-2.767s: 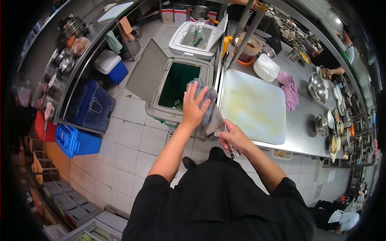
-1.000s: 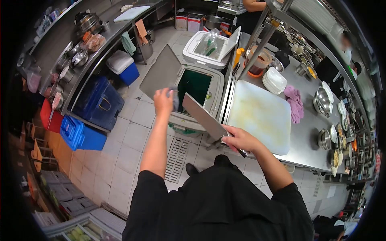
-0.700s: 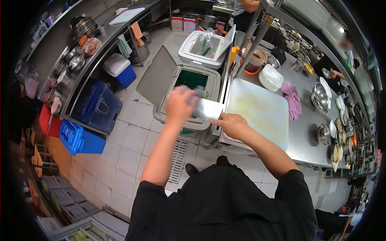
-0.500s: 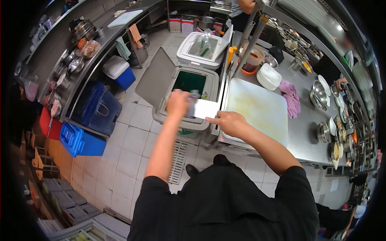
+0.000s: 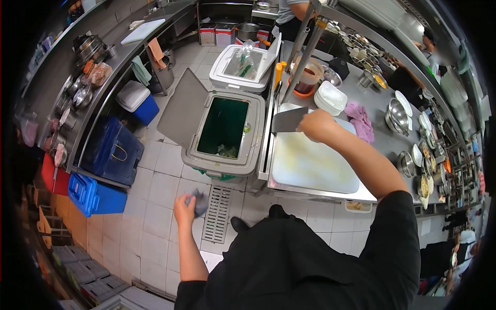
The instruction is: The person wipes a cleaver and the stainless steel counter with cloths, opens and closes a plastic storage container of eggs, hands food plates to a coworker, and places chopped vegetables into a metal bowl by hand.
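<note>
My right hand point(image 5: 316, 125) grips a broad-bladed cleaver point(image 5: 288, 121) over the far left part of a large, stained white cutting board point(image 5: 315, 163). The blade points left toward the counter's edge, and the handle is hidden in my fist. My left hand point(image 5: 184, 208) hangs low over the floor, closed on a crumpled dark grey cloth point(image 5: 200, 203). A grey bin point(image 5: 250, 150) with its lid raised stands left of the counter, some food scraps visible inside.
White square plates point(image 5: 330, 97), a purple cloth point(image 5: 359, 121) and a tub of dark red liquid point(image 5: 308, 75) stand around the board. Behind the bin is a white-lidded container point(image 5: 219, 70). A floor drain point(image 5: 217, 214) lies near my feet. Other people work at the far counters.
My hands have come apart: the left, with the cloth, has dropped from the blade over the bin to low left. The right has carried the cleaver over the board.
</note>
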A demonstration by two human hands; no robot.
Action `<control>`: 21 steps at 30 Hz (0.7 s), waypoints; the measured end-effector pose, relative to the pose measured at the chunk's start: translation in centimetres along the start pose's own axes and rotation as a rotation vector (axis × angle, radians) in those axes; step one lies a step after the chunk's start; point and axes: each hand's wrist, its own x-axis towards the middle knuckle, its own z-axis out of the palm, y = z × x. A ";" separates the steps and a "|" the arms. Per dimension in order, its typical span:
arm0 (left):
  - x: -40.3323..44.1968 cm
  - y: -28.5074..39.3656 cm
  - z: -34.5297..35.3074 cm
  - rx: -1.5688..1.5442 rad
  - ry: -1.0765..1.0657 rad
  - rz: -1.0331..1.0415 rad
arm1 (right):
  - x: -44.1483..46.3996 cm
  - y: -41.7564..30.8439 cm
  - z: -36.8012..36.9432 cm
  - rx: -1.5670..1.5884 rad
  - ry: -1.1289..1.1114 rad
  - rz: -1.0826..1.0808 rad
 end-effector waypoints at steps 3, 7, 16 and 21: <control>-5.2 -2.6 1.1 -0.062 -0.080 -0.139 | 4.1 -1.0 -2.9 -0.119 -0.131 0.027; -10.0 -4.5 2.0 -0.073 -0.107 -0.217 | 13.7 -1.8 0.1 -0.170 -0.022 0.131; -9.1 -0.3 -1.4 -0.174 0.013 -0.227 | 19.4 -5.7 4.8 0.140 0.308 0.049; -3.3 7.7 -0.9 -0.567 -0.004 -0.251 | 5.1 -12.7 4.7 1.083 0.705 -0.110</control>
